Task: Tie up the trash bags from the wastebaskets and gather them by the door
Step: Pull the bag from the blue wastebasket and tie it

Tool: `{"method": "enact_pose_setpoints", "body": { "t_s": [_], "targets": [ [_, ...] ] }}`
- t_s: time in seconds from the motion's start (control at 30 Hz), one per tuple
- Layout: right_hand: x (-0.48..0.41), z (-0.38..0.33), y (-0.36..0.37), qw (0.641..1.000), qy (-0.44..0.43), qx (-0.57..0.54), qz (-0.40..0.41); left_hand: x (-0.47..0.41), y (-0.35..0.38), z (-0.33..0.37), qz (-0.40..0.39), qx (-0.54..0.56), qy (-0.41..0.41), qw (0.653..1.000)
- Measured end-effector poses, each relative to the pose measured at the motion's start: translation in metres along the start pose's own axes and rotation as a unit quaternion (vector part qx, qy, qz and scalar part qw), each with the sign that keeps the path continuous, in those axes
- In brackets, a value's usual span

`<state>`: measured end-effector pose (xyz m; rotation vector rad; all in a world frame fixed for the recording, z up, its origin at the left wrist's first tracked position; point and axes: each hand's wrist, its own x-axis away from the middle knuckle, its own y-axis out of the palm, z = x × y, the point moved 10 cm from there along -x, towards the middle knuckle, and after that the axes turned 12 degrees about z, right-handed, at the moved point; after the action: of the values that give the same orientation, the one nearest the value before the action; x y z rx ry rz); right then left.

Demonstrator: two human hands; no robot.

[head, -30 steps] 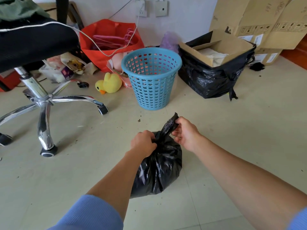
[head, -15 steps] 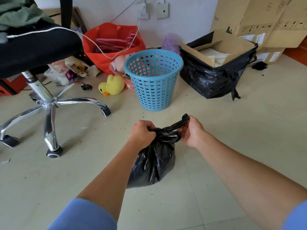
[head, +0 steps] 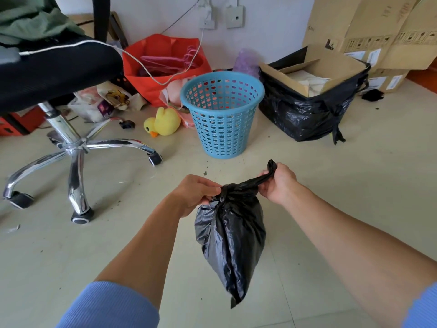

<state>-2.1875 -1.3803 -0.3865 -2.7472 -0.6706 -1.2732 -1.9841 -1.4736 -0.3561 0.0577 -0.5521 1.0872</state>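
A black office chair on a chrome star base (head: 78,147) stands at the left on the pale tiled floor. Toward the middle, the left hand (head: 196,192) has its grip pinched on the gathered neck of the small black plastic trash bag (head: 233,235), which hangs from both hands in front of the blue perforated plastic wastebasket (head: 222,114). The right hand (head: 279,183) has its grip curled round a twisted tail of the bag, drawn out rightward. The knot looks half-cinched, so tying seems the step in hand. Next comes a firm opposing pull, then carrying the bag to the door, which is out of view. At the right sits a cardboard box in a large black plastic bag (head: 305,114).
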Motion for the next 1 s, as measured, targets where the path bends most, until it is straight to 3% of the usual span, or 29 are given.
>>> {"method": "enact_pose_setpoints", "body": {
  "t_s": [0.27,0.43,0.57,0.7,0.83,1.0],
  "targets": [
    [-0.013,0.0,-0.033,0.996,-0.009,0.004,0.085,-0.01,-0.024,-0.051,0.105,-0.046,-0.039,0.993],
    [-0.024,-0.008,-0.027,0.998,-0.033,0.034,0.049,-0.02,-0.024,-0.052,0.074,-0.046,-0.039,0.995],
    [-0.032,-0.002,-0.011,0.998,-0.035,0.058,-0.006,-0.031,-0.055,-0.064,0.204,0.059,-0.071,0.975],
    [-0.033,0.01,-0.011,0.995,-0.042,0.086,-0.013,-0.025,-0.069,-0.089,0.294,0.061,-0.099,0.949],
    [-0.01,0.037,-0.045,0.989,0.001,0.143,0.045,0.021,-0.062,-0.123,0.283,0.017,-0.18,0.942],
    [0.059,0.041,-0.081,0.952,0.044,0.282,0.107,0.112,-0.055,-0.13,0.18,-0.056,-0.297,0.936]
  ]
}}
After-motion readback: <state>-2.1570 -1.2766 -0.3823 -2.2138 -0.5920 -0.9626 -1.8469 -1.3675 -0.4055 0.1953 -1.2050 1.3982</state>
